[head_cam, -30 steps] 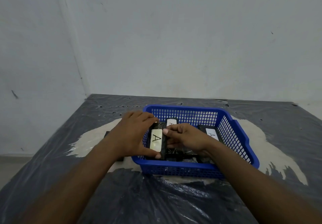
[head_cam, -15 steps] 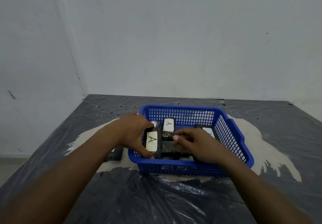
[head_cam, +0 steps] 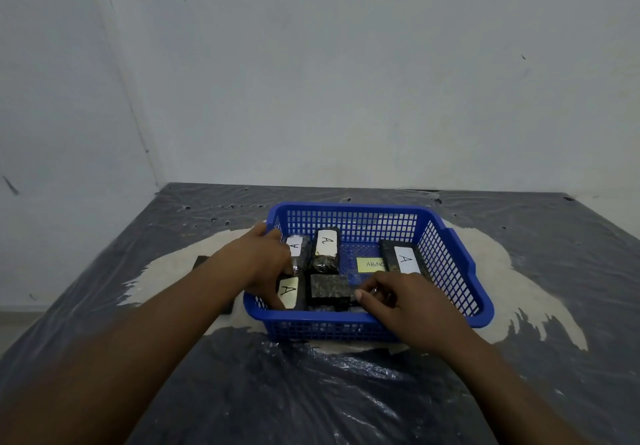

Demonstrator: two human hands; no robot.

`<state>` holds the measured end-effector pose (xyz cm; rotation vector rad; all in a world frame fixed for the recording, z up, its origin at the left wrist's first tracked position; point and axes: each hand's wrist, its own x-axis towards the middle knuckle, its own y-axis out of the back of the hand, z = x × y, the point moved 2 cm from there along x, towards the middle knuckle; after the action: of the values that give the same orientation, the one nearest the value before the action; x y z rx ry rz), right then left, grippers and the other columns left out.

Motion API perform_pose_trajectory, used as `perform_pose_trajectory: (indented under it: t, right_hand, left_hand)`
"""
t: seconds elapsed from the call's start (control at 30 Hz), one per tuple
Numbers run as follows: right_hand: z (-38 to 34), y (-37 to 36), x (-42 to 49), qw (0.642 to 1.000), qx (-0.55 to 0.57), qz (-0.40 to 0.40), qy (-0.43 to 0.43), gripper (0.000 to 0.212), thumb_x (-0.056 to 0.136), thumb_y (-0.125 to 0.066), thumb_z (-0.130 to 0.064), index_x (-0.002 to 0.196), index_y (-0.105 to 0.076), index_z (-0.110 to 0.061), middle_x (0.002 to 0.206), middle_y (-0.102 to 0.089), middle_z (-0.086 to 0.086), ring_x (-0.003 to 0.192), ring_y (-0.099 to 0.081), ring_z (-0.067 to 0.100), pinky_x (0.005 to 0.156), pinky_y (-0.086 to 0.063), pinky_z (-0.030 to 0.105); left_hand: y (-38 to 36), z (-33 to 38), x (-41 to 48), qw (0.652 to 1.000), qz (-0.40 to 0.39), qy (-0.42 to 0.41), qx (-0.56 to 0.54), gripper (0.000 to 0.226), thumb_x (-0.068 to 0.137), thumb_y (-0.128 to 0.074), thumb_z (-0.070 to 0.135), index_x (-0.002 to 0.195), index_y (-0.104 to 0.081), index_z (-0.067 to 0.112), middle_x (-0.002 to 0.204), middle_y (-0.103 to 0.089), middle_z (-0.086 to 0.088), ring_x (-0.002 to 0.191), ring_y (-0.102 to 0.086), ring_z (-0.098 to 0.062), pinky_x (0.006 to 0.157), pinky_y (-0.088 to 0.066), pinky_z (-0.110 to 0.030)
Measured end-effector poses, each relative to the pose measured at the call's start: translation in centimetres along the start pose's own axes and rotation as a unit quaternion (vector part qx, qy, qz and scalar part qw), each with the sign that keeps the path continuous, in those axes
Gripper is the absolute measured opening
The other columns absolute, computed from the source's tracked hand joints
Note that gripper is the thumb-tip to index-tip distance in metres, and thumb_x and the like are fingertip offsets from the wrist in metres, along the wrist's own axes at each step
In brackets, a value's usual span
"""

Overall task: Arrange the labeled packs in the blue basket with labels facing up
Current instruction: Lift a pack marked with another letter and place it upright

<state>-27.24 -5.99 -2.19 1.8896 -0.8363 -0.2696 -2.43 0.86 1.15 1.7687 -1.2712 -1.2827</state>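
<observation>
- Head view shows the blue basket (head_cam: 450, 254) on the worktop (head_cam: 536, 271), with dark packs inside.
- Four packs show a white "A" label on top.
- One pack (head_cam: 329, 286) near the front shows no label. Its long side runs left to right.
- It lies between the two hands, just left of the right hand (head_cam: 398, 302), which looks nearer.
- The right hand is curled; I cannot tell if it holds anything.
- The left hand (head_cam: 266, 261) touches the left packs (head_cam: 289, 290); I cannot tell if it grips them.
</observation>
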Motion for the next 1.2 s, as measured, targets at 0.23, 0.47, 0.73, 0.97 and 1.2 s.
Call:
perform_pose_trajectory:
  t: [0.23, 0.47, 0.73, 0.97, 1.2]
  right_hand:
    - [0.3, -0.3, -0.1, 0.999, -0.049, 0.021, -0.001, 0.039, 0.094, -0.043, -0.063, 0.083, -0.064, -0.032, 0.065, -0.061, -0.011, 0.06, -0.056, 0.002, 0.053, -0.037, 0.018]
    - [0.0, -0.3, -0.1, 0.999, -0.048, 0.017, -0.01, 0.035, 0.096, -0.046, -0.058, 0.071, -0.053, -0.034, 0.064, -0.057, -0.009, 0.06, -0.054, 0.004, 0.056, -0.043, 0.025]
    - [0.1, -0.2, 0.0, 0.999, -0.035, 0.012, -0.013, 0.034, 0.095, -0.049, -0.057, 0.078, -0.059, -0.03, 0.066, -0.06, -0.008, 0.062, -0.056, 0.005, 0.059, -0.047, 0.026]
    - [0.2, 1.0, 1.4, 0.992, 0.119, 0.027, 0.005, 0.062, 0.085, -0.078, -0.038, 0.135, -0.04, -0.038, 0.132, -0.049, -0.022, 0.098, -0.06, -0.004, 0.077, -0.051, 0.015]
    - [-1.0, 1.8, 1.7, 0.95, 0.3, 0.024, 0.081, 0.065, 0.088, -0.077, -0.015, 0.14, -0.05, -0.042, 0.132, -0.061, -0.017, 0.11, -0.067, 0.005, 0.08, -0.058, 0.016]
  left_hand:
    - [0.7, 0.6, 0.3, 0.999, -0.041, 0.026, 0.015, 0.076, 0.069, -0.062, 0.078, 0.127, -0.061, 0.029, 0.122, -0.061, 0.001, 0.125, -0.039, -0.024, 0.108, -0.022, -0.046]
    - [2.7, 1.9, 1.1, 0.985, 0.1, 0.012, -0.141, 0.064, 0.068, -0.064, 0.077, 0.116, -0.067, 0.035, 0.113, -0.069, 0.013, 0.112, -0.056, -0.013, 0.1, -0.024, -0.043]
    - [0.7, 2.8, 2.1, 0.97, 0.184, -0.017, -0.159, 0.057, 0.07, -0.066, 0.073, 0.105, -0.068, 0.029, 0.09, -0.065, 0.012, 0.086, -0.055, -0.011, 0.093, -0.03, -0.038]
    - [0.4, 1.3, 0.6, 0.812, 0.135, -0.066, -0.564, 0.059, 0.084, -0.039, 0.079, 0.099, -0.073, 0.034, 0.096, -0.074, 0.008, 0.09, -0.068, -0.012, 0.091, -0.052, -0.038]
    - [0.7, 1.9, 0.3, 0.742, 0.086, -0.014, -0.665, 0.051, 0.082, -0.035, 0.077, 0.106, -0.07, 0.048, 0.107, -0.074, 0.02, 0.106, -0.065, -0.004, 0.104, -0.042, -0.037]
